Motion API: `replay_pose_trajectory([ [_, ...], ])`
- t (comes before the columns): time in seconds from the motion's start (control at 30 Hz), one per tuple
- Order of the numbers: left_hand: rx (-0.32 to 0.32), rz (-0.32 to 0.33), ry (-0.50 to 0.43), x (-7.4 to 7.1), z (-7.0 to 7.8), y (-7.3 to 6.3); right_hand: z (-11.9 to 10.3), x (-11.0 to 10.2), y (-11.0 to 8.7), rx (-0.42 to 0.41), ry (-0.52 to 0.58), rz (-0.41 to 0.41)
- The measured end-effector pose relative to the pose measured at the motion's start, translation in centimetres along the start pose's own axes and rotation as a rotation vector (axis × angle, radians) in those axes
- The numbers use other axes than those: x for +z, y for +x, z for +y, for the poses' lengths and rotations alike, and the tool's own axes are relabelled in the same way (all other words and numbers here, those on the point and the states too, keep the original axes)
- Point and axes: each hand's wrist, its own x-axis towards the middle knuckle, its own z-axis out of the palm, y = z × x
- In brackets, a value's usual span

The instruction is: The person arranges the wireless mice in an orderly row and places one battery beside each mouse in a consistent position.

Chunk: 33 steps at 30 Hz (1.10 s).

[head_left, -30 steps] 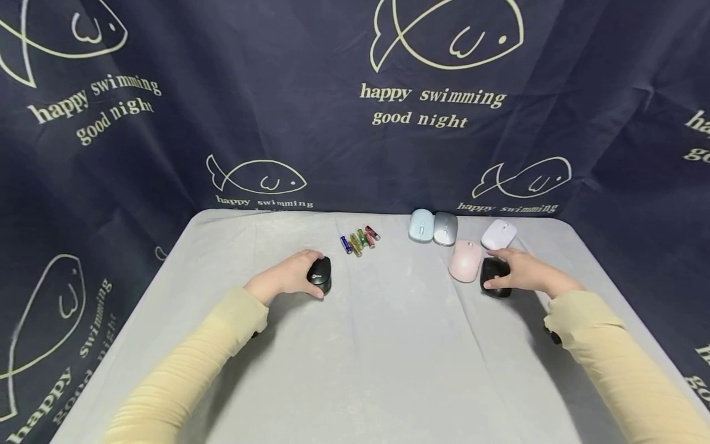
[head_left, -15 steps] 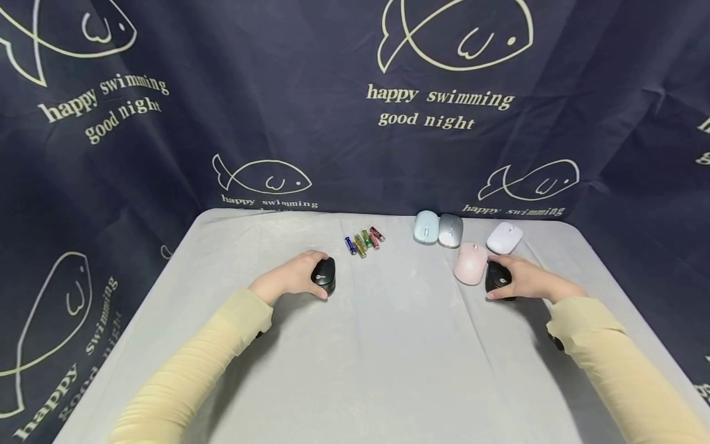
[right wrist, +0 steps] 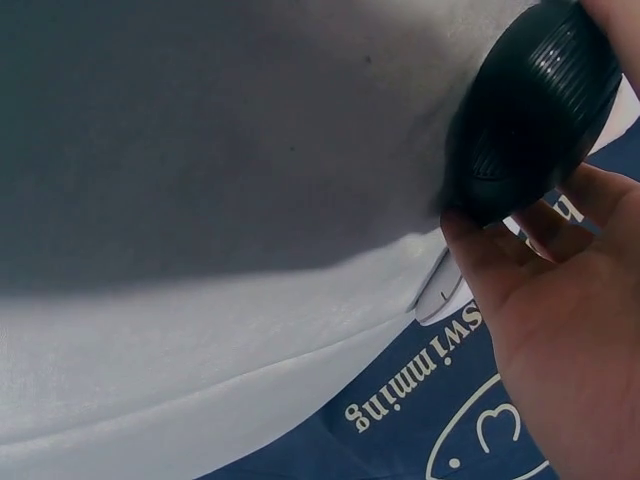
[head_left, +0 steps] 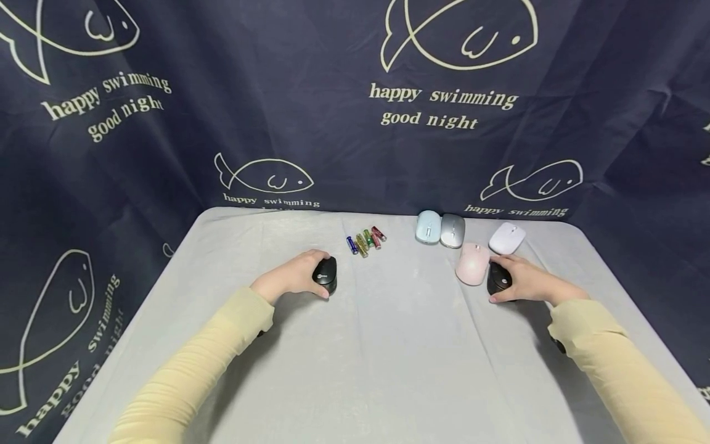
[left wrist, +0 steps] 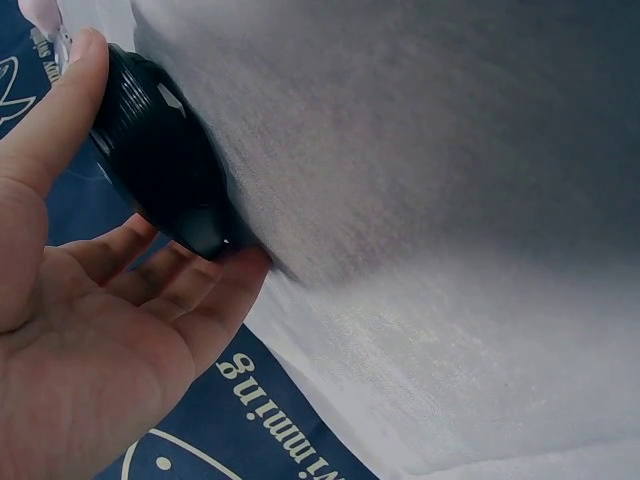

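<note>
Left of the table's middle, my left hand grips a black computer mouse, thumb at its near end and fingers at the far end. The left wrist view shows the ribbed side of this black mouse between thumb and fingers. On the right, my right hand holds a second black mouse the same way, its ribbed side facing the right wrist camera. A pink mouse lies just left of that one, and a white mouse lies behind the hand.
Light blue and grey mice stand side by side at the table's back edge. Several small coloured batteries lie in a cluster between the hands, toward the back. A dark blue curtain hangs behind the pale tabletop.
The right hand has turned its black mouse slightly and drawn it a little nearer the body. The left hand keeps its grip. The whole head view has shifted slightly.
</note>
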Motion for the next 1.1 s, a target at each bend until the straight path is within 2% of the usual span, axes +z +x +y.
replay_pose_trajectory([
  [0.63, -0.001, -0.007, 0.0, -0.2, 0.3, -0.2, 0.1, -0.3, -0.1, -0.042, -0.028, 0.014],
  [1.1, -0.005, -0.015, 0.006, -0.3, 0.2, -0.1, -1.6, -2.3, 0.5, -0.071, -0.057, -0.011],
])
